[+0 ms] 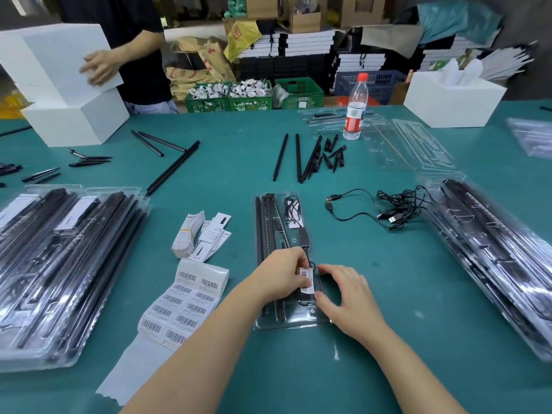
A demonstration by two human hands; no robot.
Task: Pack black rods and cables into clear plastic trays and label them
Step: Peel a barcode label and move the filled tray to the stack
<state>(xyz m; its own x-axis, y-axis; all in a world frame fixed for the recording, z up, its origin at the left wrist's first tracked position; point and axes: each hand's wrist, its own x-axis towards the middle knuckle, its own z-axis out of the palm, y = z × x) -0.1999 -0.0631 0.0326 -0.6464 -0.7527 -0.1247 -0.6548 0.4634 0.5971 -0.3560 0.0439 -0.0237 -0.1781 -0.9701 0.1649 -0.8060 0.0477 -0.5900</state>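
A clear plastic tray (270, 322) lies in front of me on the green table, holding black rods (264, 222) and a coiled cable (292, 209). My left hand (282, 274) pinches a small white barcode label (307, 280) over the tray's near right part. My right hand (346, 297) rests on the tray's right edge, with its fingertips touching the label from the right. The tray's near middle is hidden under both hands.
A barcode sticker sheet (182, 303) and paper cards (206, 234) lie to the left. Stacks of packed trays (59, 264) and packed trays (493, 258) flank me. Loose rods (298, 156), USB cables (394, 204), empty trays (409, 144), a water bottle (355, 109) and white boxes (74, 121) lie beyond. A person stands at the far left.
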